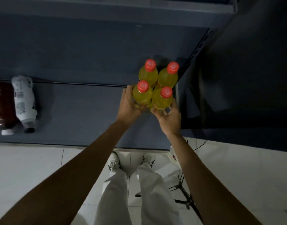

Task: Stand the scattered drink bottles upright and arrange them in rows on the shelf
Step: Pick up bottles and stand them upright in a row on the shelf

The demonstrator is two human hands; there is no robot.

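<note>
yellow bottles (155, 85): four upright, dark shelf (74, 111) | left hand (131, 104) grips one | right hand (168, 117) fingers spread

yellow bottles (155, 88) with red caps; white bottle (25, 103); seemingly dark-red bottle (3, 104).

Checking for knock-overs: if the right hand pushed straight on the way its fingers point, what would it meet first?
The right hand already touches the near-right yellow bottle; pushed on, that bottle would likely press into the far-right yellow bottle.
</note>
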